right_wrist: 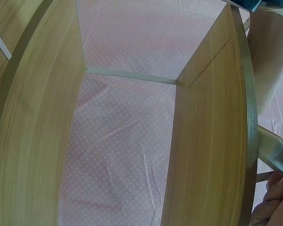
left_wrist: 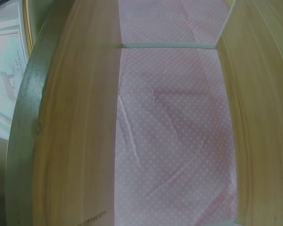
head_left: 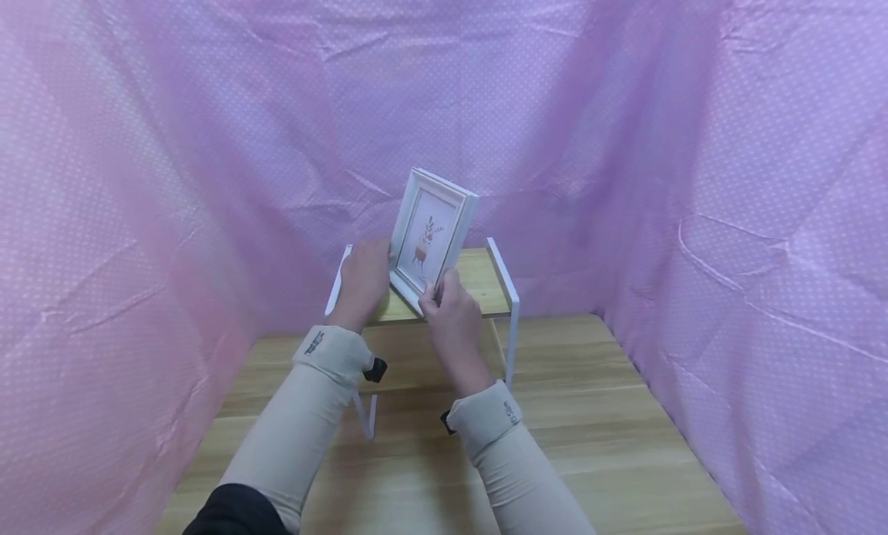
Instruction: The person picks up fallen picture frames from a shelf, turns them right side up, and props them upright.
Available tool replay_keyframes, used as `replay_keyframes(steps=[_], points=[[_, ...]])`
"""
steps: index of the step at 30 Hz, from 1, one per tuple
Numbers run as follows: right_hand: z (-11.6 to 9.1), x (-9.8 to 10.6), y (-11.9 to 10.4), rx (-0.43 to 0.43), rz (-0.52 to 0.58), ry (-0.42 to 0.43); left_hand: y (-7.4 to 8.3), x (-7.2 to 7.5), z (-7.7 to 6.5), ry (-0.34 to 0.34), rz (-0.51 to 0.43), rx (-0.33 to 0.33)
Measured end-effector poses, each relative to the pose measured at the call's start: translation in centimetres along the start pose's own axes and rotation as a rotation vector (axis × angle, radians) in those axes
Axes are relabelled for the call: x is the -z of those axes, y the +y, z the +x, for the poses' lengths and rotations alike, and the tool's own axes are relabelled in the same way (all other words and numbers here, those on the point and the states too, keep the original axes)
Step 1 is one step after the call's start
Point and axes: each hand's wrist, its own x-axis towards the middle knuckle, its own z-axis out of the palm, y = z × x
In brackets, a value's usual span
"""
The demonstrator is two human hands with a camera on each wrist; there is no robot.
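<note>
A white picture frame [head_left: 401, 225] with a deer-and-leaves print [head_left: 425, 246] stands tilted above a small two-tier shelf's upper board [head_left: 479, 277]. My right hand [head_left: 454, 319] pinches its lower right corner, thumb on the front. At its left side, my left hand [head_left: 361, 280] grips the edge, with the fingertips hidden behind it. In the right wrist view, curled fingers [right_wrist: 276, 200] of my right hand hold the frame's corner [right_wrist: 276, 148] beside the board edge. The left wrist view catches a glazed, gold-rimmed part with small print [left_wrist: 9, 70] at its left border.
White metal side rails [head_left: 502, 277] border the shelf's upper board, and its lower board [head_left: 416, 358] sits beneath. The shelf stands on a wood-grain table [head_left: 590, 419]. Pink dotted cloth [head_left: 555, 95] hangs behind and on both sides.
</note>
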Motion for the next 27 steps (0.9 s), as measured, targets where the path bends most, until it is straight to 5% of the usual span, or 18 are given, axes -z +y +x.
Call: replay_keyframes(steps=[15,27], points=[[0.1,0.7,0.2,-0.037,0.016,-0.022,-0.2,0.2,-0.9,0.042,0.064,-0.023],[0.1,0.9,0.3,-0.062,0.045,-0.052,-0.3,0.8,-1.1,0.009,0.082,-0.003]])
